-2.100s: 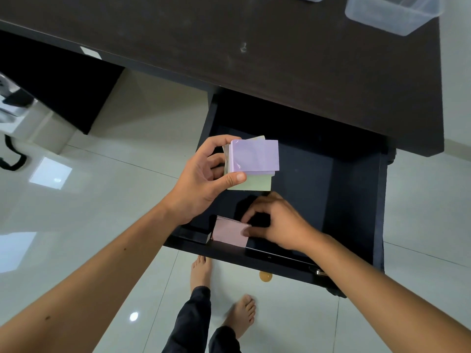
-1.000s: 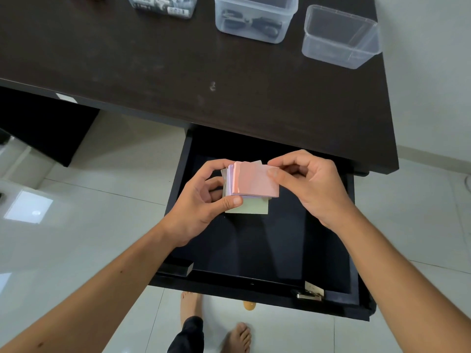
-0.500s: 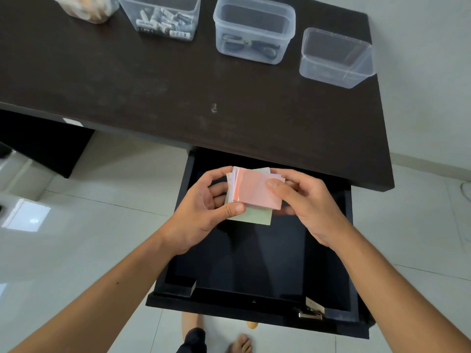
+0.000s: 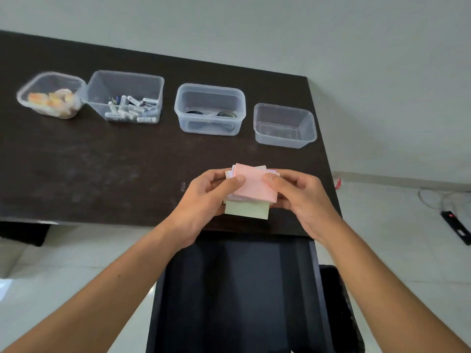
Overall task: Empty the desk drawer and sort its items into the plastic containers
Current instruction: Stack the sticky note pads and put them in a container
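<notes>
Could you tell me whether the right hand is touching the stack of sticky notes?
Touching. The head view shows the right hand pinching the stack of sticky notes, its thumb lying on the pink top sheet.

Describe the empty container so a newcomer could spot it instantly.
On the dark desk, four clear plastic tubs stand in a row along the far edge. The empty container is the rightmost, nearest the desk's right corner. Unlike its neighbour, the tub with dark round items, it holds nothing.
</notes>
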Tool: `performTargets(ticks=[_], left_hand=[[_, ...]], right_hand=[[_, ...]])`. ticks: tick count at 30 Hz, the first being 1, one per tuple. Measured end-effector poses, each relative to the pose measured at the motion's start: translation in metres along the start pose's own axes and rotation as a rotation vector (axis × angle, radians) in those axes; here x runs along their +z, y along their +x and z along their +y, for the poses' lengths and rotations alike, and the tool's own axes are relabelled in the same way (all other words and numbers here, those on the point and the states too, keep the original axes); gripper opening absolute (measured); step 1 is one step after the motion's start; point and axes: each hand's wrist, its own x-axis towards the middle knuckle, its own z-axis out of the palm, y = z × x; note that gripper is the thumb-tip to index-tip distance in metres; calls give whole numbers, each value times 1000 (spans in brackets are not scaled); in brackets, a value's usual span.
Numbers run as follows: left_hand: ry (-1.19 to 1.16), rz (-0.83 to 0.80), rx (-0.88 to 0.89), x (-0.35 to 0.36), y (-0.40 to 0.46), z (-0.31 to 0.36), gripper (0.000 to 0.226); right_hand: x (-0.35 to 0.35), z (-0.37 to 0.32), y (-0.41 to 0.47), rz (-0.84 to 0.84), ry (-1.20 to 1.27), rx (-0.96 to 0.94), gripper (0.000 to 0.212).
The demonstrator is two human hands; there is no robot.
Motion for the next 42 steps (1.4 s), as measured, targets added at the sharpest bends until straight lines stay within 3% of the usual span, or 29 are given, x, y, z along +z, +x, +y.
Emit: performTargets(ticks=[7,15,20,28,37,42], left_hand=[[82,-65,22,25,63,40,27],[248,-88,134,52,145,67,32],[321,-82,109,70,201,80,45],[426,-19,-1,76,248,58,37],[452,64,18,72,254,48,20],[528,68,-46,72,255,47,22]], right_hand=[[-32,-28,52,112,60,18,28],[-71,-48,124,208,60,0,31],[-91,-54,177,233,13,8,33],[-106,-32,224,122,-147,34,27],[-113,-22,239,85,-432,-30,43],[-115,-27,239,-3,-579,5,48]])
